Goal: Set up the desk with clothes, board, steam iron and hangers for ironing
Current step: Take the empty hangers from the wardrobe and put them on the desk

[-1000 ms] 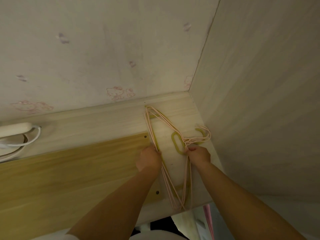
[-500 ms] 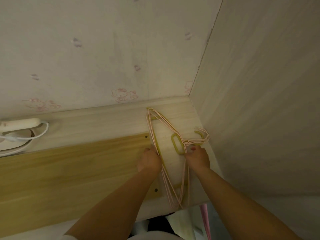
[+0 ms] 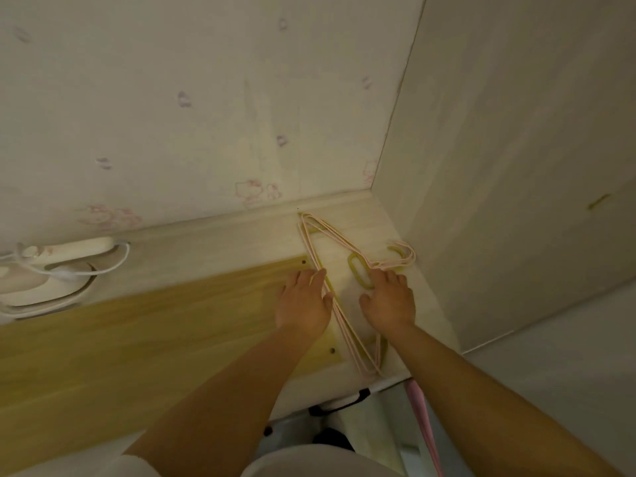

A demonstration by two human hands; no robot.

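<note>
A stack of thin pink hangers [image 3: 347, 328], with a yellow-green one among them, lies flat on the pale desk [image 3: 213, 242] in its far right corner, hooks toward the right wall. My left hand [image 3: 303, 301] rests with fingers stretched out against the hangers' left side. My right hand [image 3: 387, 297] lies spread over their neck, beside the yellow-green loop. Neither hand grips them. A yellow wooden board [image 3: 137, 339] lies flat on the desk to the left, its right edge touching the hangers. No iron or clothes are in view.
A white power strip [image 3: 79, 246] with looped white cables sits at the desk's far left against the papered back wall. A side wall [image 3: 499, 166] closes the right. Below the desk's front edge hang a black handle [image 3: 340, 402] and a pink strap [image 3: 421, 418].
Both hands were closed around the hangers; now their fingers have opened and lie flat. The hangers rest on the desk in about the same place.
</note>
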